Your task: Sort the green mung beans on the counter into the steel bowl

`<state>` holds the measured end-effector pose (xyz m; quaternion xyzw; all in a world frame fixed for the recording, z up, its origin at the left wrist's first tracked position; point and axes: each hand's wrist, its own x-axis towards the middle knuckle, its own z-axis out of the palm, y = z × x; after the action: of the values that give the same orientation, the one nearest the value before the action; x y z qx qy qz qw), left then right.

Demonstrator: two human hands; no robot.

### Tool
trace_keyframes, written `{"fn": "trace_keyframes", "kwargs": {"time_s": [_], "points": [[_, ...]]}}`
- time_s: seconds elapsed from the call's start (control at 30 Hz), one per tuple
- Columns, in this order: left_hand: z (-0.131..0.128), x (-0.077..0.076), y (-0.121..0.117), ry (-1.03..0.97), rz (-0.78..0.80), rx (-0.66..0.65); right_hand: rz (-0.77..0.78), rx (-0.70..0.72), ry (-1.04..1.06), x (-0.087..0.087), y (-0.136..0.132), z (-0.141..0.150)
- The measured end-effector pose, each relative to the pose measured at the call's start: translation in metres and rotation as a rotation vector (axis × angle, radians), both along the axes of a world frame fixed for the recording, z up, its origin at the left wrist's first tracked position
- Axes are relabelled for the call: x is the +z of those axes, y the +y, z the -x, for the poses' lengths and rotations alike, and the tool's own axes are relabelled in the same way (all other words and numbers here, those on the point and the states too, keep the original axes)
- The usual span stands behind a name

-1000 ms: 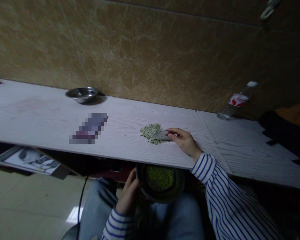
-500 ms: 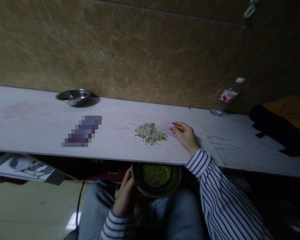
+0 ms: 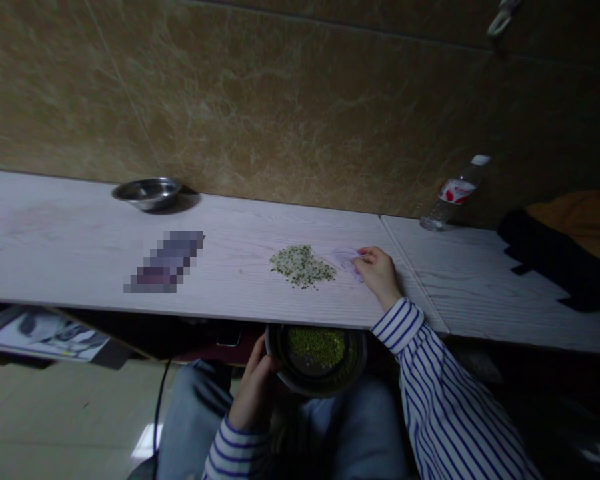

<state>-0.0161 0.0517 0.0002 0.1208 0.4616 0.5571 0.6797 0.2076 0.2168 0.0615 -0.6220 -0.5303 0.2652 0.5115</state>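
My left hand (image 3: 256,383) grips the left rim of a metal bowl (image 3: 320,390), which I hold below the table edge above my lap. Green beans (image 3: 317,345) lie in the bowl, gathered toward its far side. On the table is a loose pile of mixed white grains and green beans (image 3: 303,267). To the right of that pile, my right hand (image 3: 377,270) pinches a thin, see-through purplish sheet (image 3: 347,257) that looks like a piece of plastic. The sheet stands just off the pile's right edge.
A shallow metal dish (image 3: 147,193) stands near the wall at the back left. A blurred-out flat object (image 3: 167,263) lies before it. At the right are a plastic bottle (image 3: 450,197) and dark and orange cloth (image 3: 575,240). A seam (image 3: 413,270) crosses the table (image 3: 240,300).
My right hand has drawn the plastic sheet a little to the right, away from the pile. The bowl in my left hand has shifted slightly right.
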Motion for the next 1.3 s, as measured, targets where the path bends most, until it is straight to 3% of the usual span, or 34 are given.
{"fn": "trace_keyframes", "kwargs": {"time_s": [0.4,1.3], "points": [[-0.003,0.006,-0.003,-0.027,-0.019,0.01,0.051,0.12,0.038,0.006,-0.011,0.01],[-0.004,0.003,-0.002,-0.016,-0.026,-0.013,0.076,0.399,0.093,0.013,-0.026,0.018]]}}
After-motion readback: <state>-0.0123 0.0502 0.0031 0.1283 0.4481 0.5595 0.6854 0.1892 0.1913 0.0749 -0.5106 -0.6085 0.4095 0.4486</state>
